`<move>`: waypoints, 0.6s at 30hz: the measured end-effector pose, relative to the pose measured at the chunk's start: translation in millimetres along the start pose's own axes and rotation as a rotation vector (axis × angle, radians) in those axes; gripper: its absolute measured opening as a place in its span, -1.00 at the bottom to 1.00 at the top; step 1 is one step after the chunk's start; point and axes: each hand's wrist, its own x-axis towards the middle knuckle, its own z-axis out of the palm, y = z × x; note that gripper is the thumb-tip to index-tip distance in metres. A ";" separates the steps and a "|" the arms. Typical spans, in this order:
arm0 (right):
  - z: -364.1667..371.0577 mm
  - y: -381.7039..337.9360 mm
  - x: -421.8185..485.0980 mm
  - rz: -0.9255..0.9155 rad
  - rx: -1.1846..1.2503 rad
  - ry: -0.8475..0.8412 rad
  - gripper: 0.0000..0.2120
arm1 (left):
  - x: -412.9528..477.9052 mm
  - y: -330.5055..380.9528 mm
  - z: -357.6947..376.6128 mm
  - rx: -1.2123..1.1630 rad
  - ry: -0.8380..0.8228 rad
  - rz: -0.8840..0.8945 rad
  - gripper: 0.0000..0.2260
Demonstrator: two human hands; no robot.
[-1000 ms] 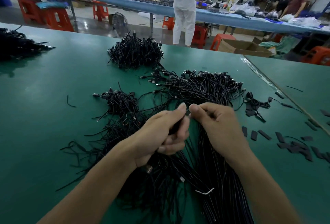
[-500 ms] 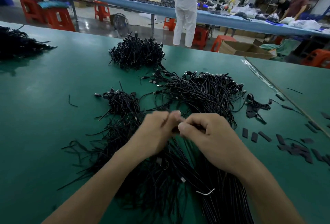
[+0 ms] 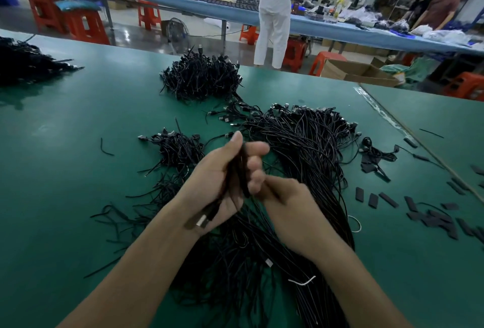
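Note:
My left hand (image 3: 222, 181) is raised over the green table (image 3: 65, 170) and holds a folded black cable (image 3: 239, 170) across its palm, thumb up. The cable's metal plug (image 3: 201, 221) hangs out near the wrist. My right hand (image 3: 285, 204) sits just right of it, fingers curled and pinching the same cable near the left fingers; it is motion-blurred. Under both hands lies a long bundle of black cables (image 3: 314, 170) running toward me.
A small tangle of cables (image 3: 178, 147) lies left of my hands and a bigger heap (image 3: 201, 79) lies farther back. Black strips (image 3: 429, 215) are scattered at the right. A white tie (image 3: 301, 281) lies on the bundle. People stand at a far bench.
My left hand has turned palm-open and lifted, with the cable now lying along it. My right hand has dropped lower and to the right of the left fingers.

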 end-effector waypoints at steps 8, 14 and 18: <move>-5.1 -11.2 -9.1 -0.051 -0.122 -0.134 -0.73 | 7.7 -13.9 -11.7 0.827 0.333 0.308 -0.69; -30.6 -10.0 -9.3 -0.132 -0.135 0.003 -0.88 | -1.8 -13.6 -10.2 1.111 0.127 -0.101 -0.51; -36.9 -9.7 -7.1 -0.163 0.085 0.045 -0.90 | -6.9 -11.2 -5.8 0.983 0.033 -0.209 -0.38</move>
